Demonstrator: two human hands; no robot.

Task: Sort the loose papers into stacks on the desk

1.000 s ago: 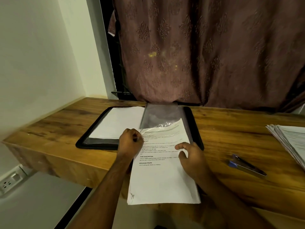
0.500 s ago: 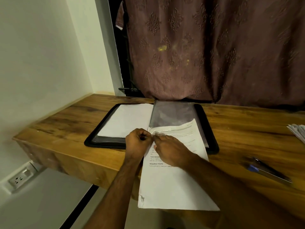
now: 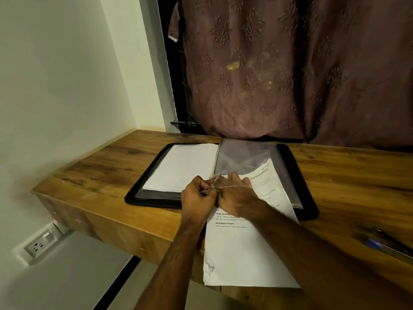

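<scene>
The left hand (image 3: pixel 196 199) pinched the near edge of a clear sleeve (image 3: pixel 243 159) in the open black folder (image 3: pixel 299 175) at the desk's (image 3: pixel 348 182) far middle; the right hand (image 3: pixel 237 193) lay on a printed sheet (image 3: pixel 241 249), its fingers under that edge, their grip hidden; the sheet ran from inside the sleeve out over the desk's near edge; a blank page (image 3: pixel 183 166) filled the folder's left half; a pen (image 3: pixel 388 243) lay at right.
</scene>
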